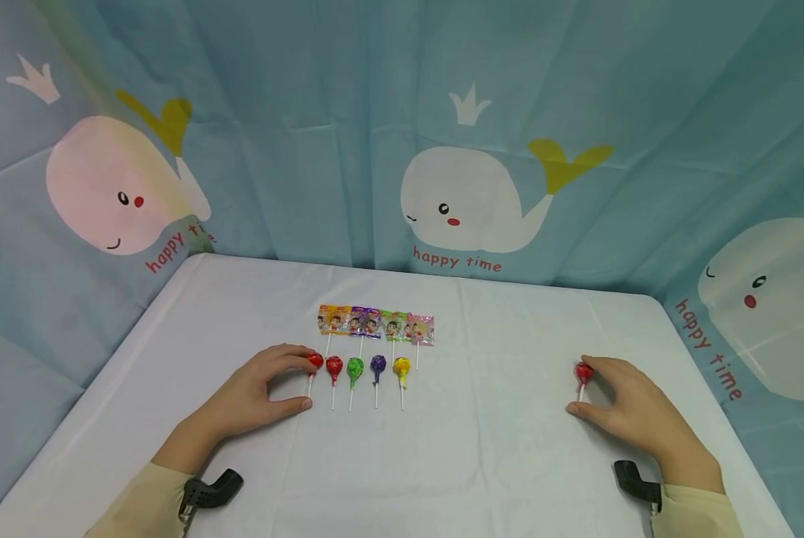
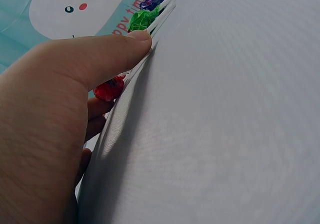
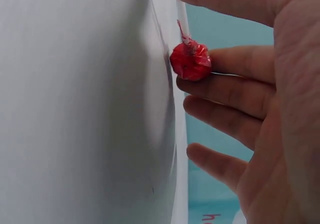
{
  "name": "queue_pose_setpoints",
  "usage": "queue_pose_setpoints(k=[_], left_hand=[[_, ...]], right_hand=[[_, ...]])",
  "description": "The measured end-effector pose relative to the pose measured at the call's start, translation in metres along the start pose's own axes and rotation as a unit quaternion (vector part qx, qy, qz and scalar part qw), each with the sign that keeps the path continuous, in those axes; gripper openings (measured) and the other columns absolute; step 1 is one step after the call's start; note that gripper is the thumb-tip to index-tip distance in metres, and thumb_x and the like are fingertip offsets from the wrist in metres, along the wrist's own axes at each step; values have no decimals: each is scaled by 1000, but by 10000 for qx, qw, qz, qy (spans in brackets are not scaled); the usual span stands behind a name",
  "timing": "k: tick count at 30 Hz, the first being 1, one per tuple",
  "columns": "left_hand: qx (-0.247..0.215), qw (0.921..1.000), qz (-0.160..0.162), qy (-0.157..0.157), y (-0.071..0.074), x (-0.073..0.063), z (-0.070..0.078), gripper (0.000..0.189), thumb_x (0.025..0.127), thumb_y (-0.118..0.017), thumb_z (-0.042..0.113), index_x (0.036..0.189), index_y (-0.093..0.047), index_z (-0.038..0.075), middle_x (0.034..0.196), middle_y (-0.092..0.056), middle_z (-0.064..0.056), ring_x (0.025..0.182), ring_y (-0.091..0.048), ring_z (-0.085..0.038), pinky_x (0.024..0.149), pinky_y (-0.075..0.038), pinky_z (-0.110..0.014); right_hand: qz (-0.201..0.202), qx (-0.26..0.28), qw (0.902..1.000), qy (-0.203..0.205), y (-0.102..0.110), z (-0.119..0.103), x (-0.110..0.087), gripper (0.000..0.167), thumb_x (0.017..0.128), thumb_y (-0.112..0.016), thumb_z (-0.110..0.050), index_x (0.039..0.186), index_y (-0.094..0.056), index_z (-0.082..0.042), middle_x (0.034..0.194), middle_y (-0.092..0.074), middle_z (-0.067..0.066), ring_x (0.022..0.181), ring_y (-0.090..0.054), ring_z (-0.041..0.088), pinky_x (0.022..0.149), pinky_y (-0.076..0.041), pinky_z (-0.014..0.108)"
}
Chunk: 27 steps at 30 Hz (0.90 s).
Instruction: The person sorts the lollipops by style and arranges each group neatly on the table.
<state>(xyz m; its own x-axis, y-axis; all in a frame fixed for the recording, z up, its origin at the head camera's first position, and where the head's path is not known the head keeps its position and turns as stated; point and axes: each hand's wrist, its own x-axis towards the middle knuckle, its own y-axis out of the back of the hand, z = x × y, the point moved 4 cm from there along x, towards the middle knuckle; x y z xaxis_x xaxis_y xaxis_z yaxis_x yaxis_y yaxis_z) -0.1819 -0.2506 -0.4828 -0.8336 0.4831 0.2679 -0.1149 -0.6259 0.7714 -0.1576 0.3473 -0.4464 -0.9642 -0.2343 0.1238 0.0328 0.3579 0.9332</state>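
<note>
My left hand (image 1: 257,392) holds a red lollipop (image 1: 310,381) at the left end of a row, fingertips at its round head and thumb by the stick's lower end. In the left wrist view, the thumb (image 2: 115,53) hides part of its stick. Far to the right, my right hand (image 1: 634,407) holds another red lollipop (image 1: 583,373) lengthwise between fingers and thumb. The right wrist view shows its wrapped red head (image 3: 191,62) against the fingertips; the thumb tip is cut off there.
Beside my left hand lie red (image 1: 334,366), green (image 1: 355,368), purple (image 1: 378,365) and yellow (image 1: 401,366) lollipops. Behind them is a row of flat-wrapped lollipops (image 1: 365,323). The white-covered table (image 1: 483,463) backs onto a blue whale-print curtain (image 1: 348,164).
</note>
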Motion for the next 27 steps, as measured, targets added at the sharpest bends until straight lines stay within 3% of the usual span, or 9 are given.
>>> queue_pose_setpoints(k=[4, 14, 27], left_hand=[[-28, 10000, 7, -33, -1, -1, -1, 52, 85, -97, 35, 132, -74, 31, 151, -62, 6, 144, -54, -26, 121, -33, -24], [33, 10000, -27, 59, -1, 0, -1, 53, 84, -98, 35, 131, -75, 32, 151, -62, 8, 144, -54, -25, 118, -43, -53], [-12, 10000, -40, 76, 0, 0, 2, 52, 84, -97, 35, 131, -75, 31, 152, -62, 6, 145, -54, -26, 117, -43, -56]], right_hand=[[33, -20, 9999, 113, -1, -4, 3, 93, 82, -94, -54, 148, -62, 2, 144, -65, 25, 136, -55, 49, 110, -44, 71], [204, -75, 9979, 606, -7, -19, 13, 90, 84, -93, -55, 149, -62, 0, 143, -67, 20, 135, -58, 44, 110, -46, 66], [137, 53, 9952, 972, -16, -48, 33, 86, 86, -91, -56, 148, -64, -4, 144, -67, 12, 136, -59, 38, 114, -45, 60]])
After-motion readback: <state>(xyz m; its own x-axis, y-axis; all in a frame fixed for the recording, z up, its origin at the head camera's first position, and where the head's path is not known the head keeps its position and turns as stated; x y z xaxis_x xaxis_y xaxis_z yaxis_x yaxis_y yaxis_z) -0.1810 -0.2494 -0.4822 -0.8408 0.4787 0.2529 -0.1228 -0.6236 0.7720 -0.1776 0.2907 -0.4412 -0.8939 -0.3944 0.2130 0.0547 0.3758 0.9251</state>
